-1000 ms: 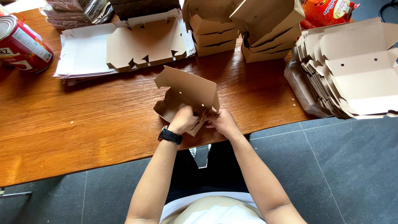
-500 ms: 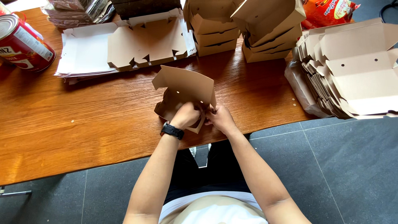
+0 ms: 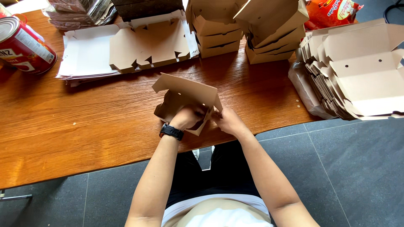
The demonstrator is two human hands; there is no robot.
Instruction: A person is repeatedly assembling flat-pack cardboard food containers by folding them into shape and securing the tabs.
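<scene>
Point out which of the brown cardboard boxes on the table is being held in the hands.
The half-folded cardboard box at the table's near edge, gripped by both the left hand and right hand; the others sit untouched in stacks.

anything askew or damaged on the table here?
No damage or spills visible. Only oddity: the nested stack of folded boxes at the right overhangs the table edge. Both hands, left hand and right hand, hold a half-folded box.

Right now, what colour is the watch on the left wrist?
Black, band and face alike. The watch shows best in the head view, just behind the left hand on the cardboard box.
</scene>
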